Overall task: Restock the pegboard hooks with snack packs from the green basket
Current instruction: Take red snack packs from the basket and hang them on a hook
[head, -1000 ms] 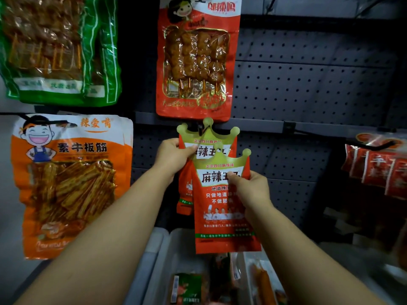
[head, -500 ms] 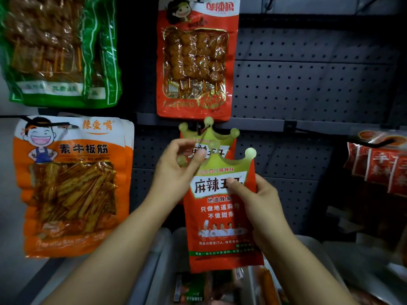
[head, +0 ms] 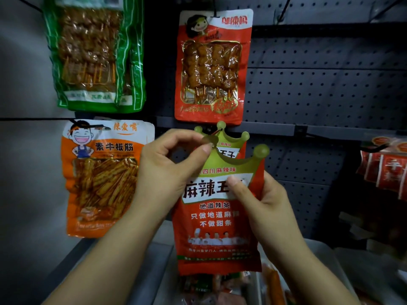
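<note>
Left hand (head: 167,172): it pinches the left point of the green crown at the top of the red crown pack (head: 217,219), thumb and finger curled together on it.
Right hand (head: 262,199): it grips the right side of the same pack, thumb pressed flat on the white name strip and fingers tucked behind.
Red crown pack: it is held up in front of the pegboard (head: 319,91), a bit tilted, its bottom edge hanging over the packs below.
Hanging crown pack (head: 231,139): it is the same kind and is already on a hook, just behind the held one. Only its green top shows.
Hook (head: 217,131): it is dark and small, and I cannot tell if the held pack touches it.
Basket (head: 326,254): low down, its rim looks pale grey in this dim light, with more snack packs inside.
Skewer pack (head: 212,67): red, hanging right above the crown packs.
Green pack (head: 94,53): top left, with brown skewers inside.
Orange pack (head: 103,177): left of the hands, with a laughing cartoon boy on it.
Small red packs (head: 385,170): far right, on their own hook.
</note>
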